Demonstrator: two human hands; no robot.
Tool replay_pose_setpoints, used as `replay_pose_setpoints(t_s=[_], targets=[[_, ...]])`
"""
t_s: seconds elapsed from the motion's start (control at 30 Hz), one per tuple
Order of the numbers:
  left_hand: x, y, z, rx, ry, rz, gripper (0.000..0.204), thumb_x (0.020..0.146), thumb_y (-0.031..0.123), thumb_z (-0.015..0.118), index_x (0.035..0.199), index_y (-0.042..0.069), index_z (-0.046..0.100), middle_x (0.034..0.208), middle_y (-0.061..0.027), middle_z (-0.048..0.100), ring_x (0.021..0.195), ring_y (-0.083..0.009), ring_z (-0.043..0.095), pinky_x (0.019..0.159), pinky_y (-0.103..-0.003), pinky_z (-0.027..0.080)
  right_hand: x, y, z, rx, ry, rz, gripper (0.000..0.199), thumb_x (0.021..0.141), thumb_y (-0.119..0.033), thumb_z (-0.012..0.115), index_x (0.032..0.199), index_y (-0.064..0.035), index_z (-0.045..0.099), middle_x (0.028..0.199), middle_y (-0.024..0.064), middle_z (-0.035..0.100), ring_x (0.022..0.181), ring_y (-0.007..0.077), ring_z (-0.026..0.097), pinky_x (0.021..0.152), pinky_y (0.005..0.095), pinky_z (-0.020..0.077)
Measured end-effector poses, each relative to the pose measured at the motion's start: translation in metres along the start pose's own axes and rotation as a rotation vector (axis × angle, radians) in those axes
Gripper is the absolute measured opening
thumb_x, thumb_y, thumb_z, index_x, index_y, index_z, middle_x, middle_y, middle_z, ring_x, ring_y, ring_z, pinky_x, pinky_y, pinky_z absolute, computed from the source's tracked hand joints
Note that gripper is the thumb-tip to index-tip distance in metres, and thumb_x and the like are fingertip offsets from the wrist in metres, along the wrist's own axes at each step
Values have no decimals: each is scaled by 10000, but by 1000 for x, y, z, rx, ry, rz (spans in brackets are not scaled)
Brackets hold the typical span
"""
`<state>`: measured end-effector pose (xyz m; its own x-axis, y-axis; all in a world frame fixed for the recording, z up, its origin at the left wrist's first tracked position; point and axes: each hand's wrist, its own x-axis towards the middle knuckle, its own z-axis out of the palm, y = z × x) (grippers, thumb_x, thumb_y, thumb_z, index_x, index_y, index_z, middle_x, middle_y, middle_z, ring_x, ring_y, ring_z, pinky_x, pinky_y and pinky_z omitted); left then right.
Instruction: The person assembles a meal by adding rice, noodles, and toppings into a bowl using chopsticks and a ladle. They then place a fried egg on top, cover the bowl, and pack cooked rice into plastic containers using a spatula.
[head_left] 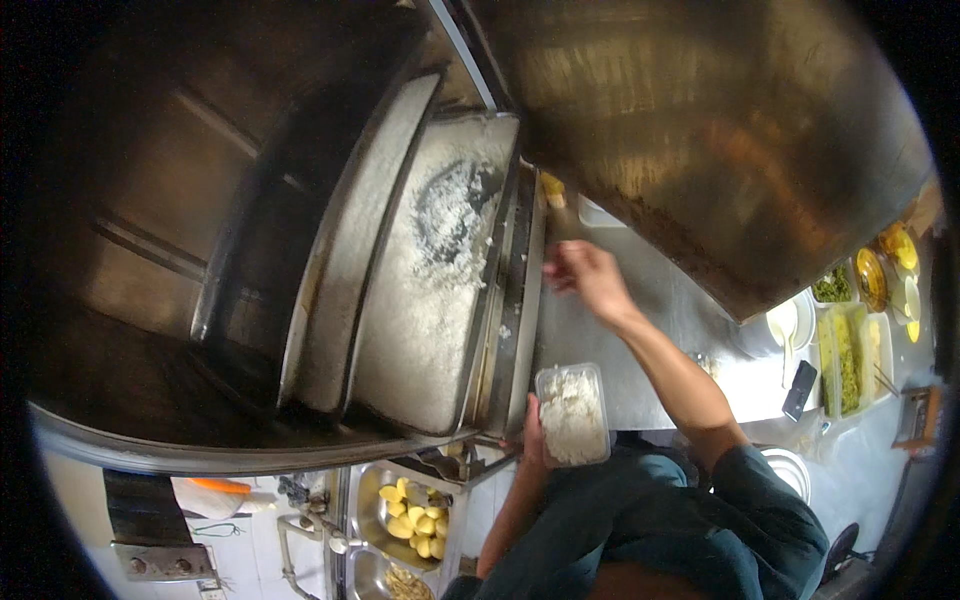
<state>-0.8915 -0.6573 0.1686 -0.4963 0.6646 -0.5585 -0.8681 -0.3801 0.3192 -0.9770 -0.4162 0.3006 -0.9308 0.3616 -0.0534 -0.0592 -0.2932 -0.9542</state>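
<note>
My left hand [534, 432] grips the side of a clear plastic container [606, 415] filled with white rice [573, 402], held near my body. My right hand [584, 274] is raised beside the cabinet's opening, its curled fingers smeared by motion, so I cannot tell whether they hold anything. Left of it, a metal tray of cooked rice [405, 335] juts out of a steel steaming cabinet [290, 130]. Part of this rice is scooped out, baring the dark tray bottom, with loose clumps around the hollow. Another rice tray [345, 260] is tucked just behind it.
The cabinet's open steel door [700, 130] hangs over the steel counter [640, 360]. To the right are a white bowl with a spoon [786, 325], a black box-shaped object [798, 390] and tubs of green food [843, 360]. A sink with peeled potatoes [415, 520] stands lower left.
</note>
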Motion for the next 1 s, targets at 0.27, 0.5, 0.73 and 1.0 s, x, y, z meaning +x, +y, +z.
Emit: replay_pose_setpoints(t_s=[0.27, 0.5, 0.73, 1.0], targets=[[-23, 7, -67, -183, -131, 138, 810, 945, 699, 448, 1462, 75, 450, 1349, -170, 593, 1192, -389, 596, 999, -577, 494, 159, -1, 38, 200, 34, 266, 375, 1034, -443, 505, 1077, -102, 656, 941, 7, 657, 774, 141, 599, 715, 315, 526], [-37, 18, -50, -160, -205, 86, 812, 940, 686, 481, 1481, 83, 416, 1388, -158, 564, 1207, -396, 587, 986, -577, 509, 216, 24, 22, 413, -138, 234, 347, 896, -411, 668, 1104, -133, 662, 1056, 18, 652, 916, 164, 576, 817, 325, 467], [-27, 6, -60, -58, -76, 155, 752, 972, 662, 434, 1477, 106, 433, 1370, -145, 584, 1184, -357, 615, 962, -550, 536, 199, -17, 39, 330, -11, 41, 141, 818, -238, 730, 856, -121, 661, 799, -7, 636, 711, 127, 566, 681, 307, 451], [-14, 1, -42, -150, -217, 270, 784, 924, 659, 523, 1479, 114, 425, 1382, -147, 572, 1190, -389, 598, 957, -564, 533, 178, -30, 71, 166, 157, 72, 942, 954, -629, 503, 1496, 115, 302, 1553, 279, 345, 1443, 396, 340, 1182, 509, 284]])
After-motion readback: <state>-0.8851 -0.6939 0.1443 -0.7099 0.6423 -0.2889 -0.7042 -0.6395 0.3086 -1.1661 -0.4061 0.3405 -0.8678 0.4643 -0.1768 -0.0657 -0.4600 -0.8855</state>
